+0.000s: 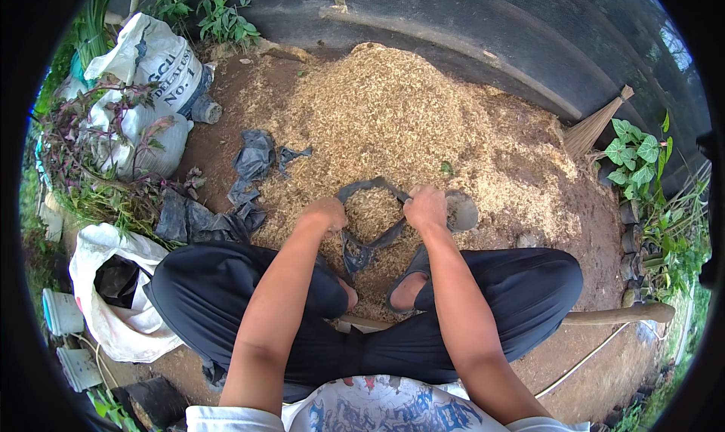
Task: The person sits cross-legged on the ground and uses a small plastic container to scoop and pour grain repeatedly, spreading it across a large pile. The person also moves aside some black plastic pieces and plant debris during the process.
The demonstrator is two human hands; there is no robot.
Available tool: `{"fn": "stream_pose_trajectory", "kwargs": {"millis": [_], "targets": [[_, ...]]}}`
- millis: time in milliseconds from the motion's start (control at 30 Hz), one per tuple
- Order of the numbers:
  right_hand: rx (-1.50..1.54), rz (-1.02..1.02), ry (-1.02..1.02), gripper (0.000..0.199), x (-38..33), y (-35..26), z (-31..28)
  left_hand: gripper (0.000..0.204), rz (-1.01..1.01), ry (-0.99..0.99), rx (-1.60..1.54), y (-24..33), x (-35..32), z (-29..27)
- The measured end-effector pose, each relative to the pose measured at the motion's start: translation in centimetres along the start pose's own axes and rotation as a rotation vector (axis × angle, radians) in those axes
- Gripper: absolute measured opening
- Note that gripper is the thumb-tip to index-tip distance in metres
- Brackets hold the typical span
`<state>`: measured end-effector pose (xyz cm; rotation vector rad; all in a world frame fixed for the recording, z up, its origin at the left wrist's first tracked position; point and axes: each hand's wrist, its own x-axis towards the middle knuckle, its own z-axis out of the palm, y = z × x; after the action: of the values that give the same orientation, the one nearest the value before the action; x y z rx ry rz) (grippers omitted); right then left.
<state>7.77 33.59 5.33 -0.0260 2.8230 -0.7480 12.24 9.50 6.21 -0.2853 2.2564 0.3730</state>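
My left hand is closed on the left side of a black plastic bag's rim. On the opposite side, my right hand grips the same rim, so the mouth is stretched wide between them. Pale husk-like shavings show within the opening; how deep they go I cannot tell. A crumpled flap of the bag hangs toward my feet. Just right of my right hand, a grey round cup or tin lies on the heap of shavings.
Crumpled black plastic lies left of the heap. White sacks stand at the far left, and an open white sack sits beside my left knee. A twig broom leans on the dark wall at the right. A wooden handle lies near my right knee.
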Motion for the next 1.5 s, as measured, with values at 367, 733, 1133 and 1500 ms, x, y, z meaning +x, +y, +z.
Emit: {"fn": "stream_pose_trajectory", "kwargs": {"millis": [367,733,1133,1500], "targets": [[-0.138,0.107,-0.141,0.031,-0.1,3.7,-0.7,0.023,-0.006,-0.108,-0.096,3.6,-0.3,0.8],[0.281,-0.279,0.349,0.051,-0.1,3.3,5.2,0.077,0.272,0.425,-0.825,-0.5,5.5,3.2],[0.106,-0.541,0.081,0.066,-1.2,7.0,12.2,0.080,0.648,0.907,-0.442,5.5,7.2,14.7],[0.073,-0.439,0.058,0.069,1.3,8.1,14.3,0.063,0.539,0.946,-0.374,6.7,11.2,15.4]]}}
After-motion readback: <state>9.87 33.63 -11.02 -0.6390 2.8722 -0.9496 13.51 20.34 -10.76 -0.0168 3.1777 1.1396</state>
